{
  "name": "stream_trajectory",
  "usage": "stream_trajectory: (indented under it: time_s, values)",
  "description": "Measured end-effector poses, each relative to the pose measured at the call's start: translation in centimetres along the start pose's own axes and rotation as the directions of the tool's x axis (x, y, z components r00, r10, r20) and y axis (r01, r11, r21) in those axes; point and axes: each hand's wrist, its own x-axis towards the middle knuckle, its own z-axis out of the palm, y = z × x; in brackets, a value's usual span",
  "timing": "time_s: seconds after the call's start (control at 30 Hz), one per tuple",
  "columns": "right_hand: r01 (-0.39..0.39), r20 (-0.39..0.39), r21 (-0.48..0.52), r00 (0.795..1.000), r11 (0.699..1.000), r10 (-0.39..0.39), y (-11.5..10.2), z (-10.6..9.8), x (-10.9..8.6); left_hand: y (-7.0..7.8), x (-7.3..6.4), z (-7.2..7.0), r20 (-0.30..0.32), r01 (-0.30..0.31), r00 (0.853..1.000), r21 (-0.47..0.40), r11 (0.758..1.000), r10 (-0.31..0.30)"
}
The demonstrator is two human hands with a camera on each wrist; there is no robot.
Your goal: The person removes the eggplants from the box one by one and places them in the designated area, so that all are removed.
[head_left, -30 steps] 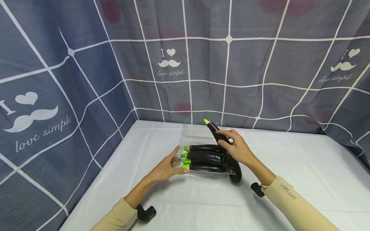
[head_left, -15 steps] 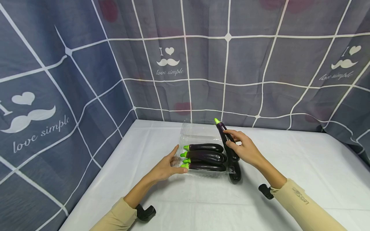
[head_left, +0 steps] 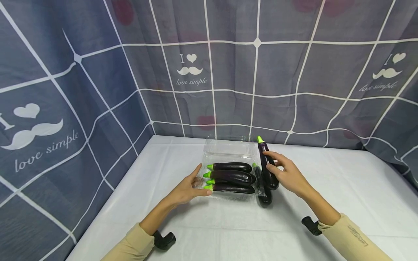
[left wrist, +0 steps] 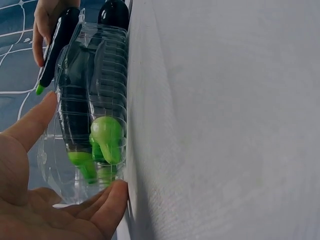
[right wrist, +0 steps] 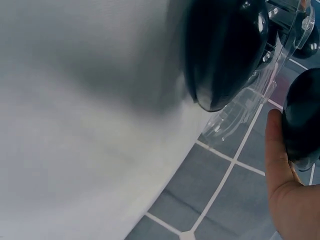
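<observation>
A clear plastic clamshell box lies with its lid folded back toward the curtain. Several dark purple eggplants with bright green stems lie side by side in it. My left hand holds the box's left end, thumb at the front corner and index finger at the back. My right hand grips another eggplant just right of the box, its green tip pointing to the curtain. Below it, one more eggplant rests against the box's right end; in the right wrist view its rounded end shows close up.
A white cloth covers the table. Grey checked curtain hangs behind it and along the left side. A black wrist mount sits at the right cuff and another mount at the left.
My right hand has moved right with its eggplant, from over the box's right end to beside it. The left hand has stayed on the box.
</observation>
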Motion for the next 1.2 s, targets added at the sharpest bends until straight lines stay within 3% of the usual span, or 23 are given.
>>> stream_trajectory:
  time_s: [0.53,0.83,1.03,1.2]
  values:
    - [-0.068,0.004,-0.108,0.998,0.992,0.069,1.5,-0.9,-2.1,0.1,-0.2,0.1,-0.003,0.007,1.000,0.010,1.000,-0.007]
    - [-0.110,0.058,-0.080,0.992,0.991,0.115,2.4,-0.7,-2.9,0.0,-0.1,0.0,-0.007,0.005,1.000,0.012,1.000,-0.005]
    - [-0.191,0.121,0.005,0.974,0.982,0.189,2.8,-0.6,-3.3,-0.1,-0.2,0.1,-0.007,0.007,1.000,0.012,1.000,-0.007]
    - [-0.214,0.151,0.039,0.967,0.976,0.206,3.1,-0.7,-3.4,0.0,-0.1,0.1,-0.001,0.002,1.000,0.012,1.000,-0.002]
